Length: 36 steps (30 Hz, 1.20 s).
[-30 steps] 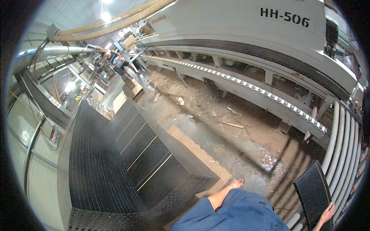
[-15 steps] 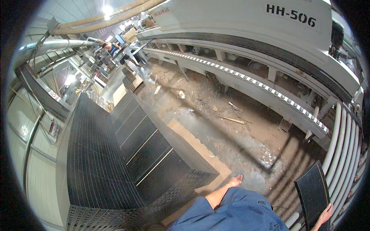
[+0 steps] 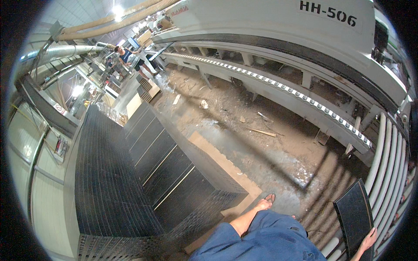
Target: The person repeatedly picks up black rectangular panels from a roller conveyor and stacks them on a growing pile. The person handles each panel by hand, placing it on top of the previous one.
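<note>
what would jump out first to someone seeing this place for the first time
Most likely the tall stacks of dark panels filling the left and centre, standing on a pallet beside the dusty floor. Next, the long pale machine arching across the top with its roller track at the right. At the lower right, the right hand holds one dark panel by its edge; the left hand is out of view.

I count one black panel [image 3: 355, 216] near right in one hand [image 3: 369, 240], two tall black panel stacks [image 3: 113, 174] left, one person [image 3: 127, 54] far off
</note>
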Motion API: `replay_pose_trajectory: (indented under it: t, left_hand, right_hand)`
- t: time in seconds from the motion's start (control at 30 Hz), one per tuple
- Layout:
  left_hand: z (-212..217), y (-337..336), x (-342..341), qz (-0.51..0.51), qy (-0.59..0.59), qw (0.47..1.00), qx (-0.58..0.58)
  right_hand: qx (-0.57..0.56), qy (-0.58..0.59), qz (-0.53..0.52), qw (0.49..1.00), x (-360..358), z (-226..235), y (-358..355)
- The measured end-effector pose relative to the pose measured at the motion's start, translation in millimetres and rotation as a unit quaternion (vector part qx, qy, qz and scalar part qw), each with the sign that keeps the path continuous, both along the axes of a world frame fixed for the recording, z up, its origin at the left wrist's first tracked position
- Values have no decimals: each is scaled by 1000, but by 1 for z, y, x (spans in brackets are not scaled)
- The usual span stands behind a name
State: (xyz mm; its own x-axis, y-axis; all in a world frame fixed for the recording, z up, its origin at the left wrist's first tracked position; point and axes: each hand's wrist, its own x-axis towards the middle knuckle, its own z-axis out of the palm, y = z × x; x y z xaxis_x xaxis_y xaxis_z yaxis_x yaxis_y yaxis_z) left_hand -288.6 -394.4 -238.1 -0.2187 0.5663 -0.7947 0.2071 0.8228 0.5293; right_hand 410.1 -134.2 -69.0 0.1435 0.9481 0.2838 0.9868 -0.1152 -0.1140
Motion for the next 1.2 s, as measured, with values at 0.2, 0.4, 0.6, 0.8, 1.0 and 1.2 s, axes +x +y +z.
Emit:
replay_pose_trajectory:
  t: [0.2, 0.4, 0.6, 0.8, 1.0, 1.2]
  left_hand:
    - [-39, -5, 2, 16, 11, 999, 26]
    - [-17, 3, 2, 42, -21, 999, -18]
    - [20, 8, -1, -112, -46, 993, -6]
    - [36, 13, -7, -137, -67, 988, -27]
    - [34, 11, -6, -146, -22, 987, -54]
    - [22, 6, -13, -72, -135, 985, -76]
  right_hand:
    - [-21, -24, -15, 999, -6, 8, -1]
    - [-31, -7, -19, 999, -2, 9, -4]
    - [-39, 14, -21, 999, -2, 6, 4]
    - [-41, 5, -14, 999, -5, 9, 6]
    - [28, 14, -18, 999, -78, 73, -28]
    - [28, 13, -13, 999, -84, 81, -30]
